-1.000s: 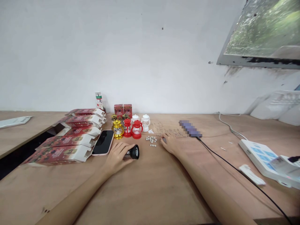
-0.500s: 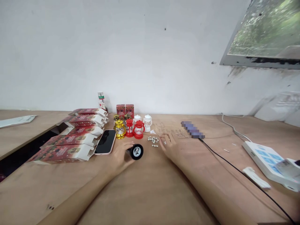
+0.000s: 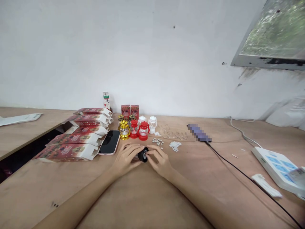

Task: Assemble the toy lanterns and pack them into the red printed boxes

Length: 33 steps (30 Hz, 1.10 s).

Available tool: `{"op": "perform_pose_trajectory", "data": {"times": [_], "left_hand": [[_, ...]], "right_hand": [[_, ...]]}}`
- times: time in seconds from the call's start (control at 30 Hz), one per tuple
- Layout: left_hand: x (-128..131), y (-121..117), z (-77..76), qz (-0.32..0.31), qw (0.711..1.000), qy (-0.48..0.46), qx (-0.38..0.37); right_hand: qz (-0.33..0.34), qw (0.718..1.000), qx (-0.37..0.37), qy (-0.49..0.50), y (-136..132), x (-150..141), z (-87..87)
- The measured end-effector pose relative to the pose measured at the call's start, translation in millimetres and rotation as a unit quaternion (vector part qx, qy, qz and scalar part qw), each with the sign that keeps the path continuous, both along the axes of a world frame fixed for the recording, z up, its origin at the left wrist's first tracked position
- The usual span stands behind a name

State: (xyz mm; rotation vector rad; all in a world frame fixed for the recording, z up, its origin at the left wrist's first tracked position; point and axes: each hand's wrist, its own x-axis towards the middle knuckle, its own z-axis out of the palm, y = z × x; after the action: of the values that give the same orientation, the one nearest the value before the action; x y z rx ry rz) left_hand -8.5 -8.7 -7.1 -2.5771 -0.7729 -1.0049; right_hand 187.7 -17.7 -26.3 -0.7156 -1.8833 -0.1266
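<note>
My left hand (image 3: 126, 157) is wrapped round a small black lantern (image 3: 143, 154) lying on its side on the wooden table (image 3: 147, 197), base turned towards my right hand. My right hand (image 3: 159, 160) pinches at that black base with its fingertips; whether it holds a small piece I cannot make out. Just beyond lie several small round button cells (image 3: 158, 142) and a few white tabs (image 3: 175, 145). Behind them stand a gold lantern (image 3: 124, 130), two red lanterns (image 3: 139, 129) and two white lanterns (image 3: 148, 122).
Flattened red cartons (image 3: 76, 138) lie in rows at the left, a phone (image 3: 110, 142) beside them. Two red boxes (image 3: 130, 111) and a small bottle (image 3: 106, 100) stand by the wall. A black cable (image 3: 240, 173), a white board (image 3: 276, 167) and thin wire hooks (image 3: 172, 133) lie to the right.
My right hand left the button cells and came in to the lantern's base. My left hand turned the lantern so the base faces right. White tabs now show where the right hand was.
</note>
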Motion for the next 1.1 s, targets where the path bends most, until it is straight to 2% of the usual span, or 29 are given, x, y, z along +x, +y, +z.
{"op": "perform_pose_trajectory", "data": {"times": [0.33, 0.5, 0.83, 1.1], "left_hand": [[1.2, 0.9, -1.9, 0.007, 0.999, 0.027, -0.019], [3.8, -0.9, -1.8, 0.007, 0.999, 0.034, -0.04], [1.8, 5.0, -0.4, 0.124, 0.984, 0.012, -0.129], [-0.8, 8.2, -0.3, 0.106, 0.973, -0.013, -0.204]], "right_hand": [[0.015, 1.0, -0.01, 0.011, -0.6, -2.3, 2.0], [-0.006, 1.0, -0.013, 0.012, 2.1, -0.9, -1.3], [-0.033, 0.999, -0.012, 0.026, 5.0, -0.3, -3.3], [-0.005, 1.0, 0.0, 0.024, 4.3, 0.4, -1.8]]}}
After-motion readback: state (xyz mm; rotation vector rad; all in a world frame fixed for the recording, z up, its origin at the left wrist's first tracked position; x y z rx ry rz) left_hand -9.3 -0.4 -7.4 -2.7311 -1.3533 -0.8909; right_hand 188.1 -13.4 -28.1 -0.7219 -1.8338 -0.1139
